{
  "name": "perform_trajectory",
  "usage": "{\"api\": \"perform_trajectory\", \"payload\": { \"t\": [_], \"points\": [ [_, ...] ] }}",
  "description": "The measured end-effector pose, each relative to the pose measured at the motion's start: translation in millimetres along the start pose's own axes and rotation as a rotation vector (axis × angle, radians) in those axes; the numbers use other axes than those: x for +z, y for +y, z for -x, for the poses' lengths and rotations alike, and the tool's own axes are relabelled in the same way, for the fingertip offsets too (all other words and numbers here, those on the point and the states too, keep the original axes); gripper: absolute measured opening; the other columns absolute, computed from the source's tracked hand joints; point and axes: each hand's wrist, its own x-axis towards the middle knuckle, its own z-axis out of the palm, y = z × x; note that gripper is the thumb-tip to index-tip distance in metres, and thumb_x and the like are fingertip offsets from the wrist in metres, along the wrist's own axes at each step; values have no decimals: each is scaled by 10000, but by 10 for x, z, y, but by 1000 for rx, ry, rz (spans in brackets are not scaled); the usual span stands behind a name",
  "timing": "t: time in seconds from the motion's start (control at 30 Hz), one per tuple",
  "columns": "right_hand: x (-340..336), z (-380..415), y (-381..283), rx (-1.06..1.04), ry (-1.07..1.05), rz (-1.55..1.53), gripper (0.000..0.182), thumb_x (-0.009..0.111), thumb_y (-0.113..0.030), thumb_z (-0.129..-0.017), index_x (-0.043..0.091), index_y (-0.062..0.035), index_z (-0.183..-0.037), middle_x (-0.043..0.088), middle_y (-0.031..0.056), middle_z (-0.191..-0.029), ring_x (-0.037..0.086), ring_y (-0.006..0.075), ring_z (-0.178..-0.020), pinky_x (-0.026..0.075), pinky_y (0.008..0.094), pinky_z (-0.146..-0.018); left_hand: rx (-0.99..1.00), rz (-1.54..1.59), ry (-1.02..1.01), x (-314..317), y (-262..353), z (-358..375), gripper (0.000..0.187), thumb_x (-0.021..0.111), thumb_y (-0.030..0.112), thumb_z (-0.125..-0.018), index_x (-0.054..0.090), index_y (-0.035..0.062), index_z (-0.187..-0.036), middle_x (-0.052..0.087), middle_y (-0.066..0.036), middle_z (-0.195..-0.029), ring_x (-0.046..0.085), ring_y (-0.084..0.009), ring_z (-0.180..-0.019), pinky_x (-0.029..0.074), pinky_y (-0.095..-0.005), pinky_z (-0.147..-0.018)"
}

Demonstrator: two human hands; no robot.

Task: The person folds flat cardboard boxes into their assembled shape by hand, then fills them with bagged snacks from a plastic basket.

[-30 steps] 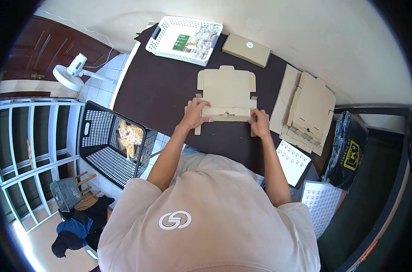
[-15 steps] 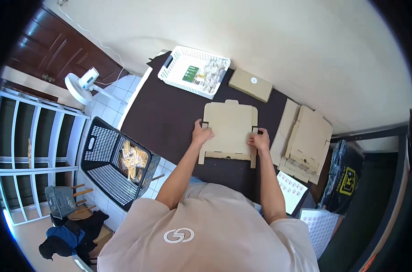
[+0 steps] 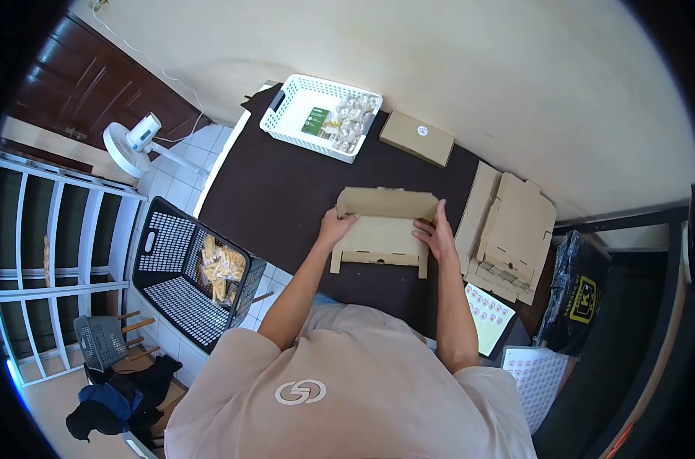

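Note:
A flat die-cut cardboard box blank (image 3: 378,233) lies on the dark table (image 3: 278,176) in front of me. Its far panel (image 3: 385,203) is folded up toward me. My left hand (image 3: 336,227) grips the blank's left edge at the fold. On the other side, my right hand (image 3: 435,233) holds the right edge, fingers on the raised panel. The near flap with two small tabs lies flat on the table.
A white basket (image 3: 297,107) with packets stands at the table's far side, a closed cardboard box (image 3: 418,138) beside it. Stacked flat blanks (image 3: 508,226) lie to the right, sticker sheets (image 3: 489,310) nearer me. A black crate (image 3: 183,264) with packets sits left, below the table.
The near flap was unfolded flat, then both hands slid to the blank's sides and the far panel has been folded up toward me. The view shifted slightly.

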Motion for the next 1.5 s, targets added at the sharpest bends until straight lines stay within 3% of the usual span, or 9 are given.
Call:
{"api": "perform_trajectory", "payload": {
  "t": [0.03, 0.1, 0.17, 0.23, 0.37, 0.67, 0.83, 1.13, 1.5],
  "points": [
    [-101, 3, 79, 33, -72, -34, 940, 366, -824, -846, 532, -38, -1333, 507, 138, -1312, 538, 263, -1134, 483, 440, -932, -8, 0, -4, -47, -78, 81, 401, 708, 114, -823, 618, 53, -1210, 659, -102, -1054, 643, -264, -943, 528, -359, -860],
    [-271, 83, 146, -8, -199, 64, 873, 344, -782, -887, 660, -29, -1195, 441, 131, -1455, 432, 286, -1296, 412, 467, -1026, 526, -407, 22, -170, -250, 302, 559, 782, 141, -723, 620, 110, -1257, 549, -136, -1287, 541, -322, -1148, 475, -368, -940],
    [-317, 91, 186, -17, -202, 140, 836, 360, -753, -906, 685, -27, -1164, 407, 125, -1504, 383, 294, -1351, 386, 480, -1053, 544, -515, -29, -215, -119, 590, 637, 793, 142, -701, 590, 144, -1305, 465, -156, -1365, 461, -336, -1222, 437, -392, -971],
    [-327, 18, 222, -244, -295, 869, 725, 425, -652, -939, 624, -34, -1262, 346, 184, -1537, 265, 333, -1441, 324, 548, -1102, 563, -624, -79, -231, 1, 816, 717, 804, 143, -679, 561, 178, -1353, 381, -176, -1442, 382, -351, -1297, 398, -416, -1002],
    [428, 484, -90, -97, -98, 1630, 731, 426, -591, -949, 421, -63, -1455, 295, 182, -1559, 173, 419, -1459, 217, 714, -1082, 502, -998, -157, -174, 101, 1006, 939, 818, 280, -697, 342, 172, -1500, 261, -198, -1529, 279, -381, -1378, 329, -550, -1025],
    [1384, 276, 640, -393, -179, 1695, 836, 337, -640, -955, 385, 42, -1437, 364, 245, -1504, 298, 446, -1409, 234, 625, -1117, 321, -1212, -229, -6, -99, 935, 1059, 735, 494, -760, 144, 136, -1563, 62, -190, -1618, 47, -410, -1481, 222, -644, -1070],
    [1745, 340, 681, -512, -322, 1700, 823, 351, -633, -949, 412, 47, -1409, 404, 264, -1469, 337, 470, -1379, 253, 580, -1128, 499, -1360, -86, 8, -244, 912, 1048, 662, 591, -777, 125, 167, -1572, 30, -158, -1631, 15, -381, -1492, 176, -661, -1084],
    [1350, 348, 606, -502, -313, 1602, 785, 334, -611, -968, 412, 25, -1421, 423, 186, -1486, 350, 340, -1412, 232, 575, -1146, 251, -1173, -202, -44, 82, 1015, 1029, 718, 533, -766, 169, 180, -1561, 71, -129, -1629, 94, -301, -1497, 292, -653, -1043],
    [305, 340, 390, -550, -38, 1745, 821, 313, -606, -979, 399, 87, -1411, 425, 240, -1466, 362, 382, -1392, 202, 536, -1163, 328, -1174, -182, -49, 126, 1046, 1031, 767, 533, -730, 208, 265, -1553, 96, -178, -1616, 140, -354, -1480, 284, -702, -1001]
  ]
}}
